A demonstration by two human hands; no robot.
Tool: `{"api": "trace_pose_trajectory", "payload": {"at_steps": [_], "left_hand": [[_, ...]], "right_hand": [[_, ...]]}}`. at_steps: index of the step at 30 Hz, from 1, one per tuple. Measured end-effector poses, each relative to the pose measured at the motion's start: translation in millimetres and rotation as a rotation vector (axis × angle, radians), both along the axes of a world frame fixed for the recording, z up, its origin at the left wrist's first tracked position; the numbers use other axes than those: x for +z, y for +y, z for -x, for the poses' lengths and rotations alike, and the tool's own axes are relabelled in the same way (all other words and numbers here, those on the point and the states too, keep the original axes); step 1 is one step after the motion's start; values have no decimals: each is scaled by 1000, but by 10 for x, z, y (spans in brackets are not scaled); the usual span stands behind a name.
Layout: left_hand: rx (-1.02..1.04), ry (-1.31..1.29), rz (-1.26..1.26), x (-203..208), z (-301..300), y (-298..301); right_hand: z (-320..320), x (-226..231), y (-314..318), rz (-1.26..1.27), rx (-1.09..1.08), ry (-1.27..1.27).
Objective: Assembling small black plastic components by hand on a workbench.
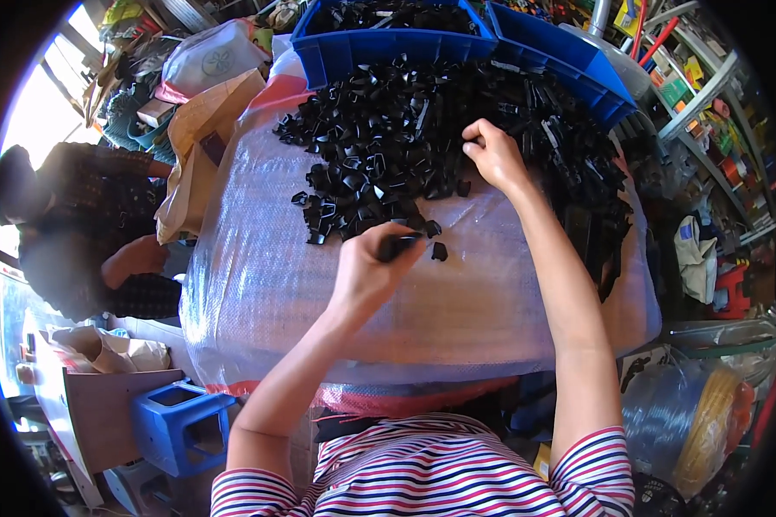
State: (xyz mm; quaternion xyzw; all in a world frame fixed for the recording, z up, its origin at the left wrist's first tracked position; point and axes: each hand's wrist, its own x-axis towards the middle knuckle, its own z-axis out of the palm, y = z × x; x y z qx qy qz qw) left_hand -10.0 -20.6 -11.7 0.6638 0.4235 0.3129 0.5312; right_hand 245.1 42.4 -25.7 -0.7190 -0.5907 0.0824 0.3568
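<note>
My left hand is closed around a black plastic piece, held over the near edge of a heap. That heap of small black plastic parts spreads across a translucent woven plastic sheet. Two loose black pieces lie just right of my left fingers. Farther away and to the right, my right hand is at the heap with its fingers curled together; whatever is in them is hidden. Longer black strips are piled beyond it on the right side.
Two blue bins, one with black parts in it and another tilted beside it, stand along the far edge. A person is at the left near a brown paper bag. A blue stool stands lower left, cluttered shelving at right.
</note>
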Motion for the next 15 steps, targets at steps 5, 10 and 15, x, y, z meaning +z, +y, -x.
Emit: {"api": "trace_pose_trajectory", "payload": {"at_steps": [5,10,15], "left_hand": [[-169,298,-717,-74,-242,26],[-330,460,-821,-122,-385,-32],[-345,243,-629,-46,-307,-23]], "right_hand": [[242,276,-768,-25,95,-204],[358,246,-1216,52,89,-240],[356,217,-1226,-31,135,-191]]}}
